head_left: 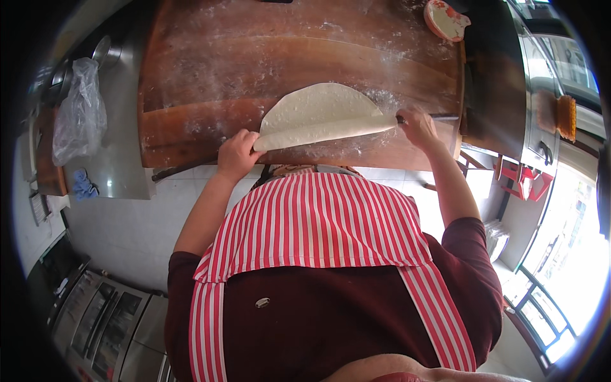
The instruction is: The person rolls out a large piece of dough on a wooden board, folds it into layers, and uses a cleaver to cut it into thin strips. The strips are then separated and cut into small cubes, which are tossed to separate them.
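Note:
A flat, pale sheet of dough [321, 105] lies on the floury wooden table, its far edge rounded. Its near part is wrapped in a roll around a long dark rolling pin [443, 117], whose ends stick out past both my hands. My left hand [238, 154] is closed around the pin at the left end of the dough roll. At the roll's right end, my right hand [418, 130] grips the pin, fingers curled. The part of the pin inside the dough is hidden.
The wooden table [254, 57] carries scattered flour. A red-and-white bowl [447, 21] of pale powder stands at its far right corner. On the metal counter to the left are a clear plastic bag [79, 114] and a blue cloth [84, 184]. An orange brush [566, 118] is far right.

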